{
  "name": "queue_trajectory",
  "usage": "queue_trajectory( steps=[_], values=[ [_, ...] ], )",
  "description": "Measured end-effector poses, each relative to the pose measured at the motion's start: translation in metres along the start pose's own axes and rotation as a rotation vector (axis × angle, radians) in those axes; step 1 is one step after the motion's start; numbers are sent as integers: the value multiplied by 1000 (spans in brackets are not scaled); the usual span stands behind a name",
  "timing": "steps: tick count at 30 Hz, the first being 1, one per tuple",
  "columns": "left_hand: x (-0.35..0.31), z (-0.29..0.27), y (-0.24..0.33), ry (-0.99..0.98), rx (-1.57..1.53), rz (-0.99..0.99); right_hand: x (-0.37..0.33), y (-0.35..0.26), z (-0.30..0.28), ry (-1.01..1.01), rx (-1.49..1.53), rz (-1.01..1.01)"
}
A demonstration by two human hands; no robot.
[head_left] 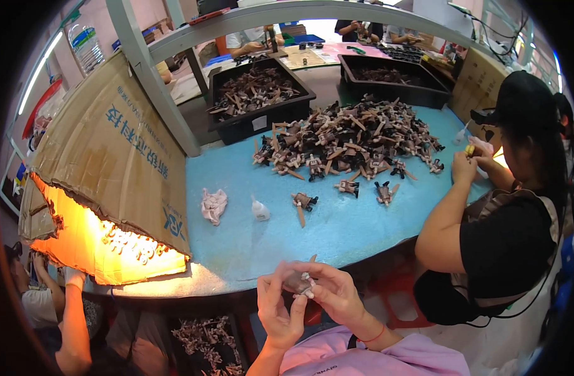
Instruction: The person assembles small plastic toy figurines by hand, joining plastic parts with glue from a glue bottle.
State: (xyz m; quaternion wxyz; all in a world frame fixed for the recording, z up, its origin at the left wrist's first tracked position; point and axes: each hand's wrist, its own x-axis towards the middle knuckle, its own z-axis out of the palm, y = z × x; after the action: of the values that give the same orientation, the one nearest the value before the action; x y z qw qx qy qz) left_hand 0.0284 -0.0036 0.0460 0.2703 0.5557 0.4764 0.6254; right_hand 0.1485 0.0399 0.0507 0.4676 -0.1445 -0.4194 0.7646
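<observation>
We see left hand (279,313) and right hand (338,294), fingers clamped on one small grey-brown plastic-looking figurine (301,285), nearer us than the heaped brown-and-black figurine pile (362,135). Probably close single-piece handwork; next move calls for steady, careful turning.

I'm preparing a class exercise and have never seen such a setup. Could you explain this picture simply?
There is no robot: a person works with two bare hands. A wide camera worn on the head looks down, so straight edges bend near the rim. The left hand and right hand hold a small figure, partly hidden by fingers. On the blue table lie a big pile of figures, a crumpled cloth and a small pale bottle. Behind the pile stand two black tubs. On the left, a cardboard box glows inside; on the right is a co-worker.
</observation>
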Motion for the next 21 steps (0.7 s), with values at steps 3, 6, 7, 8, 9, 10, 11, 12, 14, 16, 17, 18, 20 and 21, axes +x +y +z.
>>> queue_trajectory(
  steps=[3,6,7,8,9,10,11,12,14,16,17,18,20,21],
  values=[
    [1,-1,3,1,19,-1,1,-2,2,3,1,0],
    [2,-3,4,4,44,-28,2,-2,4,-1,-7,-15],
    [4,-4,6,4,49,-48,2,-2,5,-8,-15,-33],
    [9,-3,6,4,46,-23,5,-5,6,1,-5,-14],
    [9,-5,7,6,46,-7,7,-8,9,-8,-25,-28],
    [10,-5,9,11,57,-39,9,-8,10,-18,-45,-41],
    [14,-3,12,28,8,11,11,-9,10,-40,-49,-73],
    [17,-3,13,46,-39,61,11,-8,10,-37,-38,-49],
    [16,-5,13,48,-55,48,10,-7,11,-23,-87,-80],
    [18,-7,12,27,-109,80,13,-7,14,-6,-54,-35],
    [18,-7,14,31,-147,68,13,-6,14,-9,-64,-43],
    [18,-9,13,35,-146,62,14,-4,14,-10,-75,-55],
    [18,-13,10,20,-87,68,16,-5,18,-7,-76,-46],
    [18,-14,9,22,-88,65,17,-5,19,-6,-80,-44]
  ],
)
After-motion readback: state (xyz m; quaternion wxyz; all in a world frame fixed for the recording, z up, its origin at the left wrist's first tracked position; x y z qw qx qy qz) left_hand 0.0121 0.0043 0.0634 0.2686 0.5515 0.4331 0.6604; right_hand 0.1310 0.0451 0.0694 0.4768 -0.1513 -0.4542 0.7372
